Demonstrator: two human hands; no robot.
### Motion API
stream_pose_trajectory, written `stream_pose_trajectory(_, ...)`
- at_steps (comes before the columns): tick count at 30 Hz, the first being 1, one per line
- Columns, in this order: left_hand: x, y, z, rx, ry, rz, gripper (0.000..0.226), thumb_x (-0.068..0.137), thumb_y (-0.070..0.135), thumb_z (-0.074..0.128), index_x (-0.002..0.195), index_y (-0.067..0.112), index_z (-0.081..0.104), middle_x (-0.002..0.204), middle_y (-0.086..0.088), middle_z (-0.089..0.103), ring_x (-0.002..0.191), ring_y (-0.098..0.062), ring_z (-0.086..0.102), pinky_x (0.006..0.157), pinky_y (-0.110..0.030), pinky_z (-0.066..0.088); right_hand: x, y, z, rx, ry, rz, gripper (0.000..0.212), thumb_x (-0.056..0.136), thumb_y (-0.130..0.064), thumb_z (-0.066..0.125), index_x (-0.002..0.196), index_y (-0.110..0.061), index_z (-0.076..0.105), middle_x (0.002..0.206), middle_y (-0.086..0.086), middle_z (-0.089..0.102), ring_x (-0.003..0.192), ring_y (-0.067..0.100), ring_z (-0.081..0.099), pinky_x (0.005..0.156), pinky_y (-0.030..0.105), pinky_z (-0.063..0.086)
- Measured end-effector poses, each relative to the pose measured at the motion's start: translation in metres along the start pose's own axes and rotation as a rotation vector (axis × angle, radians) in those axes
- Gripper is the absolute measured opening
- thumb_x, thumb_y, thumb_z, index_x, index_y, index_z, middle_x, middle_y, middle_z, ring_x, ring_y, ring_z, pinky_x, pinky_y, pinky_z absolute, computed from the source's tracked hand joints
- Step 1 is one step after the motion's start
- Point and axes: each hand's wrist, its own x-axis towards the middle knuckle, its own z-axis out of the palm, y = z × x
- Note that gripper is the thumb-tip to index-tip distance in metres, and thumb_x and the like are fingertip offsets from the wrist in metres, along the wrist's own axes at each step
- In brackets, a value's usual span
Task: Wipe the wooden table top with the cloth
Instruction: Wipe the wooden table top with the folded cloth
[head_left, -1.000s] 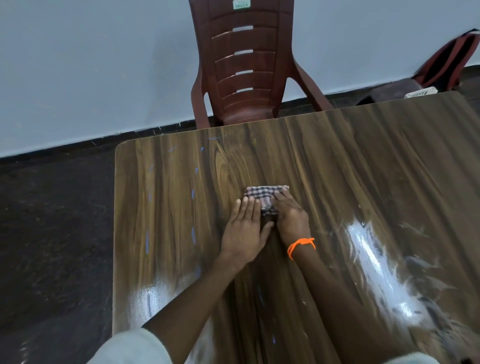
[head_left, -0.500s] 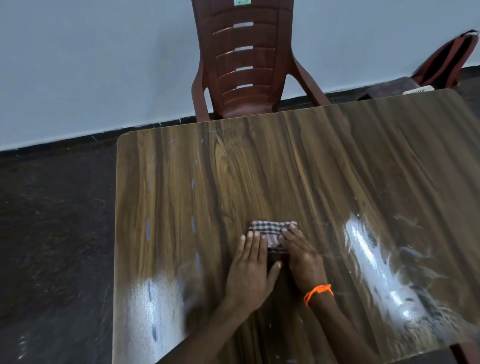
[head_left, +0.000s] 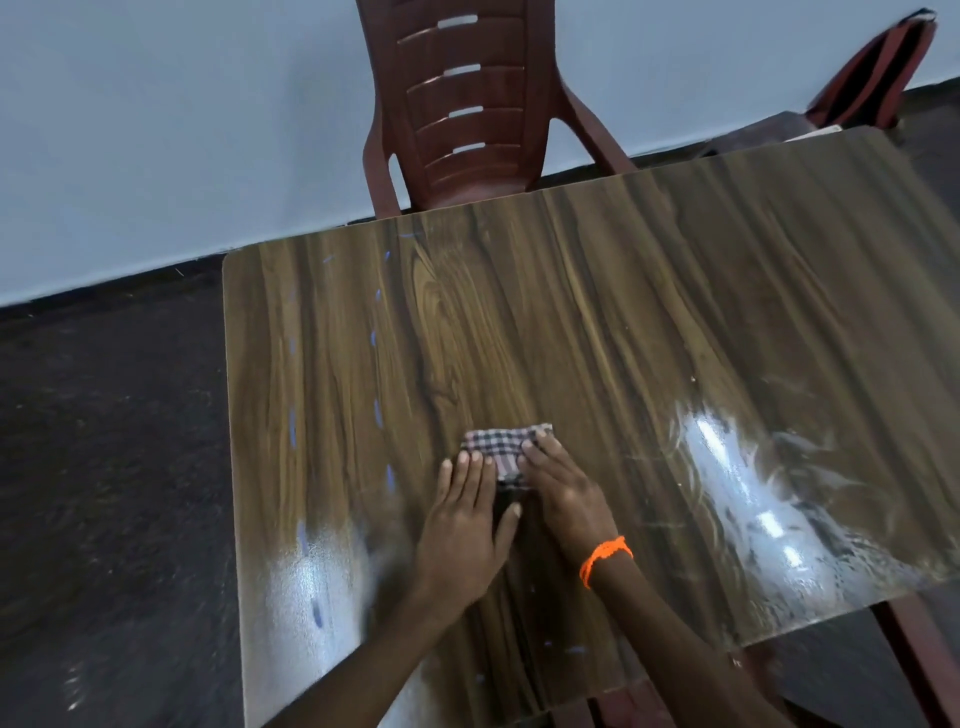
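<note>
A small folded checked cloth (head_left: 501, 447) lies flat near the middle of the glossy wooden table top (head_left: 649, 332). My left hand (head_left: 465, 525) presses on its left part with straight fingers, the thumb stretched toward the other hand. My right hand (head_left: 563, 491), with an orange band at the wrist, presses flat on the cloth's right part. Both palms cover the near half of the cloth. Short blue marks run in two lines down the left side of the table.
A dark red plastic chair (head_left: 462, 104) stands at the table's far edge against a pale wall. A red and black bag (head_left: 872, 73) leans at the far right. Dark floor lies to the left. Bright glare patches sit on the table's near left and right.
Both hands have drawn the cloth toward me along the table from its farther spot a second ago, still pressed flat side by side. The view shifted slightly.
</note>
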Motion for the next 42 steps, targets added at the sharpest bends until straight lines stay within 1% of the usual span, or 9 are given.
stream_pose_trajectory(6, -0.025, 0.049, 0.018, -0.012, -0.058, 0.107, 0.071, 0.105, 0.051, 0.04, 0.152, -0.002, 0.04, 0.159, -0.021, 0.038, 0.154, -0.03, 0.023, 0.125, -0.05, 0.024, -0.059, 0.025, -0.023, -0.023, 0.084, 0.043, 0.034, 0.1, -0.014, 0.037, 0.118, -0.005, 0.065, 0.134, 0.006, 0.056, 0.134, 0.021, 0.041, 0.11, 0.046, 0.035)
stream_pose_trajectory(12, 0.03, 0.047, 0.005, 0.037, -0.086, 0.102, 0.07, 0.103, 0.047, 0.034, 0.153, -0.002, 0.037, 0.16, -0.021, 0.036, 0.154, -0.031, 0.024, 0.127, -0.049, 0.012, -0.017, 0.026, -0.022, 0.0, 0.234, 0.245, 0.03, 0.082, 0.01, 0.057, 0.106, -0.001, 0.07, 0.122, 0.013, 0.064, 0.127, 0.024, 0.048, 0.111, 0.034, 0.033)
stream_pose_trajectory(16, 0.024, 0.017, 0.001, 0.029, -0.041, 0.047, 0.07, 0.103, 0.046, 0.028, 0.152, -0.003, 0.039, 0.158, -0.021, 0.039, 0.153, -0.031, 0.028, 0.128, -0.049, 0.013, 0.003, 0.003, -0.008, 0.028, 0.177, 0.173, 0.028, 0.082, 0.011, 0.059, 0.106, 0.002, 0.069, 0.12, 0.016, 0.064, 0.126, 0.026, 0.048, 0.112, 0.03, 0.03)
stream_pose_trajectory(20, -0.027, 0.007, 0.01, 0.016, 0.008, 0.03, 0.067, 0.106, 0.046, 0.035, 0.152, -0.003, 0.039, 0.158, -0.021, 0.04, 0.154, -0.03, 0.025, 0.126, -0.05, 0.018, -0.032, -0.018, 0.002, 0.034, 0.119, 0.049, 0.029, 0.086, 0.005, 0.057, 0.113, 0.001, 0.066, 0.127, 0.013, 0.061, 0.13, 0.027, 0.045, 0.112, 0.036, 0.032)
stream_pose_trajectory(23, -0.072, 0.023, 0.025, -0.03, 0.026, 0.059, 0.066, 0.106, 0.045, 0.044, 0.152, -0.003, 0.039, 0.159, -0.021, 0.038, 0.155, -0.03, 0.022, 0.125, -0.052, 0.023, -0.076, -0.022, 0.001, 0.015, 0.086, 0.022, 0.03, 0.087, 0.005, 0.058, 0.116, -0.002, 0.065, 0.132, 0.009, 0.057, 0.133, 0.023, 0.042, 0.11, 0.041, 0.036)
stream_pose_trajectory(27, -0.088, 0.059, 0.035, -0.075, -0.024, 0.087, 0.069, 0.107, 0.047, 0.043, 0.155, -0.001, 0.034, 0.163, -0.018, 0.031, 0.157, -0.028, 0.015, 0.125, -0.052, 0.023, -0.114, -0.003, -0.017, -0.023, 0.096, 0.055, 0.031, 0.099, -0.01, 0.041, 0.113, -0.005, 0.068, 0.132, 0.006, 0.057, 0.133, 0.021, 0.043, 0.108, 0.048, 0.036)
stream_pose_trajectory(32, -0.044, 0.073, 0.025, -0.062, -0.07, 0.095, 0.067, 0.105, 0.045, 0.038, 0.154, -0.001, 0.036, 0.161, -0.018, 0.035, 0.156, -0.028, 0.019, 0.126, -0.051, 0.018, -0.089, 0.017, -0.028, -0.044, 0.203, 0.195, 0.027, 0.085, 0.008, 0.059, 0.106, -0.005, 0.071, 0.123, 0.008, 0.064, 0.128, 0.02, 0.048, 0.109, 0.042, 0.035)
stream_pose_trajectory(35, -0.028, 0.06, 0.015, -0.012, -0.06, 0.088, 0.066, 0.104, 0.043, 0.04, 0.153, -0.001, 0.038, 0.16, -0.019, 0.038, 0.154, -0.029, 0.025, 0.126, -0.051, 0.017, -0.062, 0.008, -0.022, -0.002, 0.231, 0.262, 0.024, 0.084, 0.008, 0.062, 0.101, -0.004, 0.073, 0.118, 0.01, 0.067, 0.123, 0.022, 0.053, 0.109, 0.037, 0.036)
stream_pose_trajectory(42, -0.092, 0.037, 0.028, -0.023, 0.035, 0.028, 0.062, 0.107, 0.041, 0.042, 0.152, -0.001, 0.039, 0.161, -0.017, 0.037, 0.156, -0.026, 0.021, 0.126, -0.05, 0.019, -0.103, -0.028, 0.0, 0.007, 0.129, 0.081, 0.024, 0.086, 0.003, 0.062, 0.109, -0.003, 0.069, 0.126, 0.008, 0.062, 0.128, 0.022, 0.048, 0.107, 0.04, 0.04)
